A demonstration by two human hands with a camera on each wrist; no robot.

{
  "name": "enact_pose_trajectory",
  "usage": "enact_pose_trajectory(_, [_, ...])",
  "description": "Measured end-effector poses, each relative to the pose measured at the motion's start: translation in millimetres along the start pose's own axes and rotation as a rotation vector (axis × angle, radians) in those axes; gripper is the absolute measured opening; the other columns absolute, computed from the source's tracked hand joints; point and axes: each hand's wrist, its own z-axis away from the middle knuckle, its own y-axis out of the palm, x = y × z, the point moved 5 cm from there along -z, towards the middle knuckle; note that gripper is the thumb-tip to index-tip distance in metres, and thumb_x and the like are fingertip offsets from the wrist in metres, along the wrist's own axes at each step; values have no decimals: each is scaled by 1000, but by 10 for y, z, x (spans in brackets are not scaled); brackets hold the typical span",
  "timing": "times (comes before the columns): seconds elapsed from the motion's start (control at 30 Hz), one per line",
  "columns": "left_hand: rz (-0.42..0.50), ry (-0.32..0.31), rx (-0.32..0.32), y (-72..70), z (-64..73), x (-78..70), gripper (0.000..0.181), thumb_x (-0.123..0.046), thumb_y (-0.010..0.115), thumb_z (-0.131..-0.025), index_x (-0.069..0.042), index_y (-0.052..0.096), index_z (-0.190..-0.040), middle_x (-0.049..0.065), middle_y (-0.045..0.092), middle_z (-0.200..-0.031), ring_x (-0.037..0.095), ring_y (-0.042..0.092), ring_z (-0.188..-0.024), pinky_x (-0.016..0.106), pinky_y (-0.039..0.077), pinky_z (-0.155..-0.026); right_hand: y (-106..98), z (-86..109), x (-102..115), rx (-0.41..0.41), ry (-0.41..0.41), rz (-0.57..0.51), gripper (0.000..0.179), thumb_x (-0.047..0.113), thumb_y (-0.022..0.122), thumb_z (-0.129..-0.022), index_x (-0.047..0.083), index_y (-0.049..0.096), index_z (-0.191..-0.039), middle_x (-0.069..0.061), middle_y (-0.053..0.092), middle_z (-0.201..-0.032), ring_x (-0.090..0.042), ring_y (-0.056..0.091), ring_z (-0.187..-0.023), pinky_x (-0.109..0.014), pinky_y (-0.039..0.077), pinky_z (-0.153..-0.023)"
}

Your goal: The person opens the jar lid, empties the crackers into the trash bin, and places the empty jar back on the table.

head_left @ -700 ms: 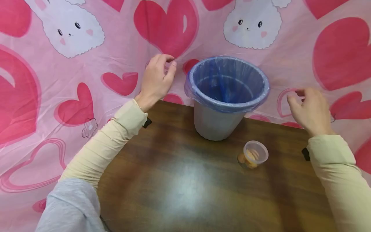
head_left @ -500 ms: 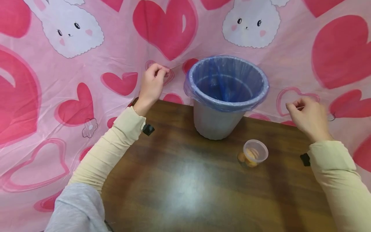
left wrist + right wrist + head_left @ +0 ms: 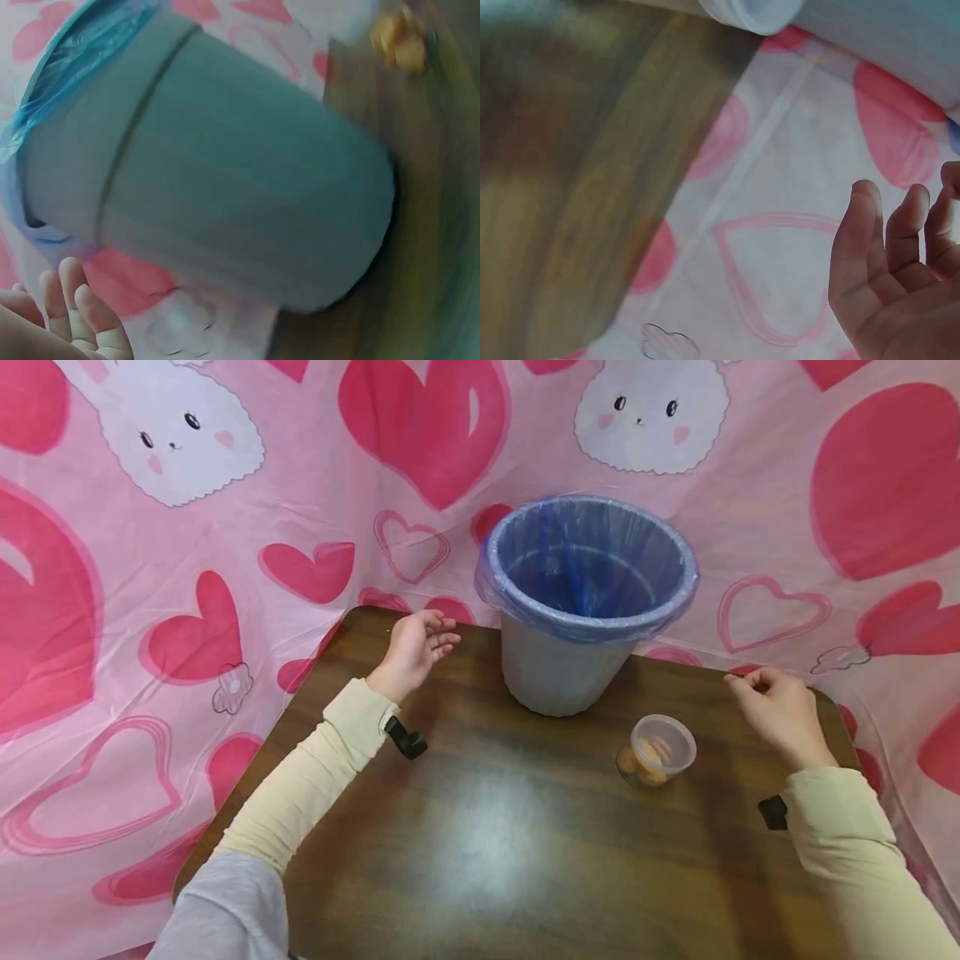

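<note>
A pale grey bin (image 3: 555, 681) stands upright at the back of the table, a translucent blue bag (image 3: 592, 568) lining it and folded over its rim. Left of the bin, my left hand (image 3: 416, 647) holds nothing, its fingers loosely bent; the left wrist view shows the same fingers (image 3: 100, 313) beside the bin's side. To the right, my right hand (image 3: 780, 714) hangs over the table's back right part with loosely curled fingers (image 3: 851, 232) and nothing in them. Between bin and right hand sits a small clear plastic cup (image 3: 678, 745) with orange-yellow pieces at its bottom.
The brown wooden table (image 3: 480, 852) has rounded corners. Close behind and beside it hangs a pink cloth (image 3: 307, 468) printed with hearts and rabbits. A black wrist camera (image 3: 406, 739) sits under the left cuff, another black camera (image 3: 773, 812) under the right.
Both hands have come down and nearer from beside the bin's rim, the left one also a little to the right. Left fingers have loosened from a near pinch. Bin and cup stay put.
</note>
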Motion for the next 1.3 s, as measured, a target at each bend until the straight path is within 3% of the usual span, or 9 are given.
enact_pose_trajectory(0.13, [56, -125, -27, 5, -21, 271, 9, -11, 36, -88, -12, 44, -90, 3, 54, -83, 19, 52, -66, 26, 39, -64, 132, 66, -75, 75, 25, -24, 43, 45, 44, -89, 5, 57, -85, -7, 62, -68, -15, 51, -63, -28, 37, -51])
enact_pose_trajectory(0.27, [77, -170, -65, 37, -50, 513, 11, -12, 36, -89, -13, 46, -92, 4, 52, -83, 18, 50, -64, 26, 38, -64, 243, 113, -118, 125, 25, -44, 44, 47, 43, -89, 6, 57, -87, -2, 62, -67, -9, 53, -60, -28, 38, -52])
enact_pose_trajectory(0.37, [40, -189, -33, 109, -51, 690, 14, -12, 35, -89, -10, 47, -97, 5, 52, -84, 17, 50, -62, 26, 39, -62, 313, 132, -129, 148, 9, -46, 43, 46, 44, -89, 6, 58, -89, -2, 63, -69, -6, 53, -60, -27, 39, -52])
enact_pose_trajectory(0.57, [-242, -328, 280, 386, 46, 1147, 40, -14, 38, -91, 8, 41, -124, 6, 56, -82, 16, 56, -63, 23, 45, -59, 433, 181, -126, 181, 7, -54, 39, 42, 45, -90, 5, 58, -93, -9, 65, -74, -8, 53, -62, -26, 40, -53])
enact_pose_trajectory(0.7, [-356, -371, 413, 592, 159, 1430, 39, -13, 39, -91, 11, 45, -122, 9, 58, -83, 16, 61, -68, 23, 48, -62, 509, 218, -139, 212, 32, -92, 40, 41, 45, -90, 3, 57, -96, -7, 63, -74, -6, 56, -58, -26, 44, -52])
enact_pose_trajectory(0.83, [-449, -287, 498, 836, 249, 1586, 32, -10, 42, -91, 8, 53, -115, 15, 62, -94, 20, 63, -81, 28, 51, -72, 571, 252, -157, 221, 39, -107, 41, 40, 45, -90, 1, 56, -100, -12, 63, -79, -8, 57, -55, -26, 45, -52])
enact_pose_trajectory(0.97, [-619, -84, 591, 1123, 306, 1630, 30, -8, 46, -90, 1, 54, -117, 15, 61, -112, 21, 59, -100, 32, 48, -84, 635, 288, -165, 245, 32, -139, 45, 39, 44, -91, -2, 52, -107, -20, 60, -92, -10, 58, -57, -25, 46, -53])
enact_pose_trajectory(1.1, [-792, 90, 650, 1358, 327, 1648, 36, -11, 50, -89, -6, 50, -125, 7, 57, -121, 15, 55, -109, 23, 44, -87, 703, 314, -167, 290, 27, -166, 52, 41, 39, -93, -4, 48, -116, -24, 57, -103, -19, 60, -70, -27, 47, -58])
enact_pose_trajectory(1.3, [-836, 101, 698, 1518, 301, 1785, 46, -16, 51, -89, -7, 41, -133, 7, 50, -130, 19, 46, -121, 17, 38, -91, 793, 373, -144, 443, 15, -171, 62, 43, 31, -95, -5, 28, -134, -31, 39, -130, -41, 44, -113, -47, 43, -83])
